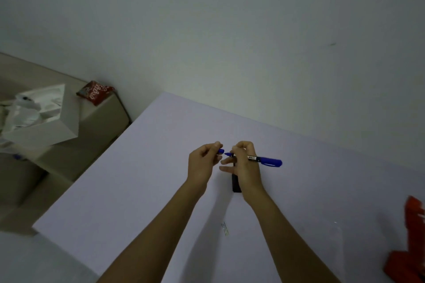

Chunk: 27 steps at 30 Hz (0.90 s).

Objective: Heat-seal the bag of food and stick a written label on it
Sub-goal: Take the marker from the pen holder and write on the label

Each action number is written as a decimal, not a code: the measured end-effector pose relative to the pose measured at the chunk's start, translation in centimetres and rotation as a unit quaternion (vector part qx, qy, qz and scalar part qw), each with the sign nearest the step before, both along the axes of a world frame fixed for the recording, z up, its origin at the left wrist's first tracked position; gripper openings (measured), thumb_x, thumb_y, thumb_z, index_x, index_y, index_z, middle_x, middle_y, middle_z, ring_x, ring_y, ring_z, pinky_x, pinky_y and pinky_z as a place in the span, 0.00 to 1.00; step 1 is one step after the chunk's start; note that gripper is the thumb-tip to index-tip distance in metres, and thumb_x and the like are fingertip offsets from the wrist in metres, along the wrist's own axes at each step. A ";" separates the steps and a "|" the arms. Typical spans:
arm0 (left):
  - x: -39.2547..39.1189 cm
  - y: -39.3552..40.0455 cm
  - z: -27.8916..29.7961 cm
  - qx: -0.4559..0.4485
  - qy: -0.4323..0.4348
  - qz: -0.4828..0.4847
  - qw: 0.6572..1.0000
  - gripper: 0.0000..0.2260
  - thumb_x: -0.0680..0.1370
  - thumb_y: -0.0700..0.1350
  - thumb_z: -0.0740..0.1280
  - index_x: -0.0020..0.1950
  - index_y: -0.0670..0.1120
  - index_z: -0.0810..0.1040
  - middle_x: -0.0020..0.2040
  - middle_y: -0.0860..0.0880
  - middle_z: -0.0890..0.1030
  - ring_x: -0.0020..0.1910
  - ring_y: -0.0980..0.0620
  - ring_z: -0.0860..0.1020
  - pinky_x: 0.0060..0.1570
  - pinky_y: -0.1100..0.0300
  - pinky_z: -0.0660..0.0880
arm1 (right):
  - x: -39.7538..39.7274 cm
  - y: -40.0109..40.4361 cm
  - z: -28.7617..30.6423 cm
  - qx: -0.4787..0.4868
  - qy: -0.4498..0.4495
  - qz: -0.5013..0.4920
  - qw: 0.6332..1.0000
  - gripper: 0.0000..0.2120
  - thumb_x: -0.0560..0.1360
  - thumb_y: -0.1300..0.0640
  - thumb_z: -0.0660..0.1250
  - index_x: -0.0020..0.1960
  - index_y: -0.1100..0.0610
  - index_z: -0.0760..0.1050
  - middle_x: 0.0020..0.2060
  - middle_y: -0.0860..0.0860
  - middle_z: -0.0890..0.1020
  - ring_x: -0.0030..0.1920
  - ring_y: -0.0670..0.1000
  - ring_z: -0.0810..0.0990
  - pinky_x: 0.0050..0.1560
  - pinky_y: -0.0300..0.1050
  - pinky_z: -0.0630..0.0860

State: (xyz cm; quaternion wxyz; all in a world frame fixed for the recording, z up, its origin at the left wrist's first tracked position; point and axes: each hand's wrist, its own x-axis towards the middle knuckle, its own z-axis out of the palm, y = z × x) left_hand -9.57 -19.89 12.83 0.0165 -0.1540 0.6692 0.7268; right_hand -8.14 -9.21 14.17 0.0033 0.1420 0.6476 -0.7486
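Nearest the camera, a small label lies flat on the tabletop, between the forearms and well short of the fingers. To its right a clear bag is faintly visible; whether it is sealed cannot be told. Red packaging sits at the right edge.

The right hand has thumb and forefinger clamped on a blue marker, tip pointing left, the other fingers spread. The left hand pinches the cap, just clear of the tip. A dark oblong object lies under the right hand, possibly the sealer; not confirmed.

Beyond the left hand, off the tabletop, a red snack bag and a white box rest on a beige surface.

Judgement: capping or uncapping is in hand. Risks: the bare tip may ink the fingers or tabletop if the hands close off-line; the loose label may slide while written on unless held down; the pinched cap may drop.
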 end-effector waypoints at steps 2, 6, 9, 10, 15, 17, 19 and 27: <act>0.2 0.6 0.4 0.002 0.005 -0.008 1.000 0.09 0.79 0.48 0.65 0.49 0.45 0.83 0.40 0.49 0.83 0.38 0.56 0.80 0.41 0.67 0.77 | 0.2 0.1 0.5 0.005 0.005 -0.008 1.000 0.04 0.79 0.61 0.61 0.46 0.54 0.70 0.39 0.54 0.79 0.41 0.53 0.84 0.38 0.47 0.83; 0.5 1.4 0.6 0.011 -0.002 -0.005 1.000 0.09 0.79 0.49 0.65 0.48 0.48 0.83 0.42 0.48 0.84 0.42 0.53 0.80 0.46 0.63 0.77 | 0.5 0.5 0.6 0.012 -0.005 -0.036 0.999 0.05 0.79 0.60 0.61 0.47 0.52 0.69 0.41 0.54 0.81 0.39 0.51 0.84 0.39 0.49 0.83; 0.7 1.9 0.9 0.014 0.002 -0.010 1.000 0.08 0.79 0.49 0.64 0.47 0.49 0.83 0.40 0.50 0.83 0.41 0.54 0.81 0.46 0.63 0.78 | 0.6 0.8 0.4 0.023 -0.011 -0.051 0.998 0.06 0.80 0.60 0.61 0.47 0.50 0.69 0.39 0.53 0.82 0.35 0.49 0.84 0.36 0.45 0.83; 0.8 2.1 1.0 0.013 0.005 -0.012 1.000 0.08 0.79 0.49 0.64 0.47 0.49 0.83 0.40 0.51 0.83 0.41 0.55 0.81 0.45 0.64 0.77 | 0.7 0.8 0.4 0.025 -0.013 -0.053 0.998 0.05 0.80 0.59 0.61 0.47 0.50 0.69 0.39 0.52 0.82 0.35 0.49 0.84 0.36 0.45 0.83; 1.4 2.5 1.4 0.021 0.009 -0.041 0.999 0.09 0.78 0.50 0.65 0.48 0.47 0.83 0.42 0.49 0.84 0.42 0.54 0.82 0.48 0.62 0.79 | 1.0 1.3 0.6 0.031 0.001 -0.052 0.998 0.07 0.79 0.53 0.64 0.46 0.55 0.70 0.34 0.52 0.82 0.35 0.50 0.84 0.35 0.43 0.82; 1.5 2.6 1.7 0.029 0.008 -0.039 0.999 0.08 0.78 0.49 0.66 0.47 0.48 0.83 0.42 0.50 0.84 0.41 0.56 0.81 0.45 0.66 0.78 | 1.1 1.4 0.9 0.048 -0.001 -0.066 0.997 0.13 0.78 0.48 0.64 0.43 0.56 0.69 0.28 0.51 0.77 0.27 0.49 0.78 0.31 0.42 0.78; 1.8 2.8 1.9 0.039 0.006 -0.030 0.999 0.07 0.78 0.49 0.66 0.46 0.50 0.83 0.42 0.52 0.84 0.42 0.57 0.81 0.44 0.68 0.77 | 1.2 1.4 1.2 0.072 -0.001 -0.104 0.992 0.15 0.77 0.46 0.64 0.39 0.55 0.68 0.26 0.52 0.74 0.26 0.49 0.73 0.29 0.44 0.74; 2.5 4.5 2.5 0.082 0.008 -0.003 0.997 0.04 0.76 0.47 0.69 0.45 0.49 0.83 0.42 0.51 0.85 0.44 0.55 0.82 0.49 0.63 0.78 | 1.1 0.9 1.3 0.072 0.029 -0.210 0.975 0.16 0.77 0.51 0.66 0.34 0.54 0.66 0.27 0.52 0.74 0.27 0.50 0.73 0.31 0.46 0.74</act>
